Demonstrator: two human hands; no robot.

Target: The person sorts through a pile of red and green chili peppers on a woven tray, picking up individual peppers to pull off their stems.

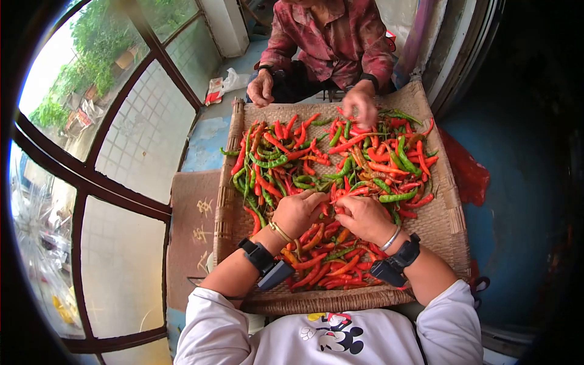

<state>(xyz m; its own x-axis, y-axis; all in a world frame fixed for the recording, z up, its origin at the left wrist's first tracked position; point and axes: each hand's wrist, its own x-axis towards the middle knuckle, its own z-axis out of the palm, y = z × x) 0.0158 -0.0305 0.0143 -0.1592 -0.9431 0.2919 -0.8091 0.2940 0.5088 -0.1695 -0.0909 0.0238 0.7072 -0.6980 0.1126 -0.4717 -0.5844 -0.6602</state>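
Window: a big window with a dark brown frame fills the left side.
Outside: green leafy bushes and a white tiled wall show through the glass.
Light: bright daylight comes in from the left; the right side is dim.
Floor: a blue painted floor, worn in spots.
Mat: a flat brown mat with gold letters lies by the window.
Far end: a crumpled white plastic bag lies beside a white post.

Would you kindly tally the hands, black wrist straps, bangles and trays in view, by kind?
Wearer's hands: 2, left hand, right hand
Other person's hands: 2
Black wrist straps: 2
Bangles: 2
Woven tray: 1
Total: 9
Chillies: too many to count.
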